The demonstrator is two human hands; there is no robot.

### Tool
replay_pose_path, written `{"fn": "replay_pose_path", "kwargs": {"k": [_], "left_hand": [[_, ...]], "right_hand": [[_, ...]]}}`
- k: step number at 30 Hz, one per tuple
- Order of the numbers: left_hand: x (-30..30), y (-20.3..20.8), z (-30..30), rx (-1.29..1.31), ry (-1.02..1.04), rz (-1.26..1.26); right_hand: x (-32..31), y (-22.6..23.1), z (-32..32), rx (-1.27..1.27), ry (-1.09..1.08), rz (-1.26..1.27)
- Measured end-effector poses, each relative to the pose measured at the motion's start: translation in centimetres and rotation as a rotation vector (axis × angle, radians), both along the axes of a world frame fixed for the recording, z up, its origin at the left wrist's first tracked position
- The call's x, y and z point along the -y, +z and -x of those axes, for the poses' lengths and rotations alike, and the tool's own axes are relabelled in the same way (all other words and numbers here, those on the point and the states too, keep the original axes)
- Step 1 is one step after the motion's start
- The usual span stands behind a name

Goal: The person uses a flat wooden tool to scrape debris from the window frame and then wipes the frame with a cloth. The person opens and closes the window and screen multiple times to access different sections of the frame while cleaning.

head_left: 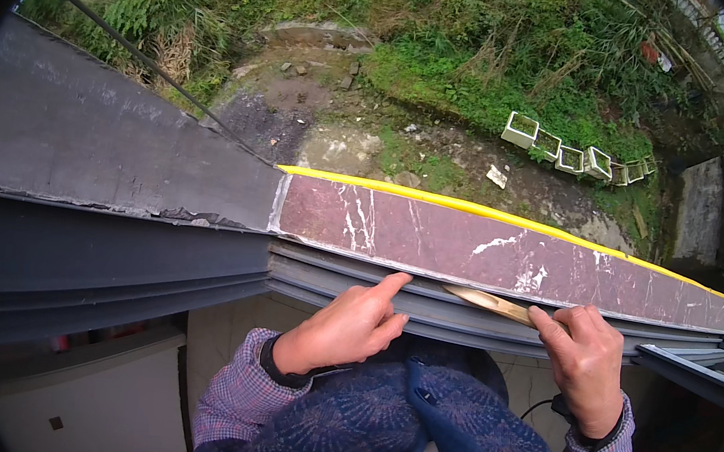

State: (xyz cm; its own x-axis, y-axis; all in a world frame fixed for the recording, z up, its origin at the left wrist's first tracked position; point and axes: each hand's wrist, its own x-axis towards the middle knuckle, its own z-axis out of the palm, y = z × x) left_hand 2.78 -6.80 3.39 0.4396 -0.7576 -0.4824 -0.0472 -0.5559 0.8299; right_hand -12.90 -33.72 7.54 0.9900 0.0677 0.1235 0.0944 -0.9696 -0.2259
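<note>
Purple-checked sleeves (235,391) – dark cuffs – over a blue patterned vest (372,435).

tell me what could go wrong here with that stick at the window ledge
1. The wooden stick in the right hand lies at an open sill above a drop; a loose grip might let it fall outside.
2. The left hand has a fingertip in the window track, close to the stick's tip, so it could get poked.

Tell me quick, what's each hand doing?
Left hand: holds nothing, forefinger pointing at the window track.
Right hand: closed on a wooden stick.
</note>
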Motion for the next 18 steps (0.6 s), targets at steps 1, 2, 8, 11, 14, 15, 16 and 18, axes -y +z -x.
{"fn": "replay_pose_path", "kwargs": {"k": [1, 2, 8, 11, 14, 15, 16, 18], "left_hand": [[0.2, 0.0, -0.1, 0.004, -0.026, -0.011], [0.3, 0.0, -0.2, -0.006, -0.025, -0.023], [0.4, 0.0, 0.4, 0.029, -0.018, -0.030], [0.5, -0.2, 0.8, 0.039, 0.009, -0.014], [0.4, -0.5, 1.1, 0.070, 0.019, 0.009], [0.4, -0.5, 1.1, 0.063, 0.023, 0.012], [0.3, -0.6, 1.2, 0.056, 0.026, 0.015], [0.3, -0.8, 1.2, 0.052, 0.042, 0.013]], "right_hand": [[0.1, 0.1, 0.1, -0.014, 0.007, 0.007], [0.1, 0.0, 0.1, -0.015, 0.008, 0.007], [-0.8, -1.4, -0.6, 0.030, 0.037, -0.070], [-1.1, -1.9, -0.8, 0.037, 0.043, -0.089], [-1.2, -2.2, -0.8, 0.048, 0.046, -0.089], [-1.2, -2.3, -0.7, 0.046, 0.046, -0.078], [-1.1, -2.4, -0.7, 0.046, 0.044, -0.070], [-1.0, -2.9, -0.6, 0.078, 0.046, -0.088]]}}
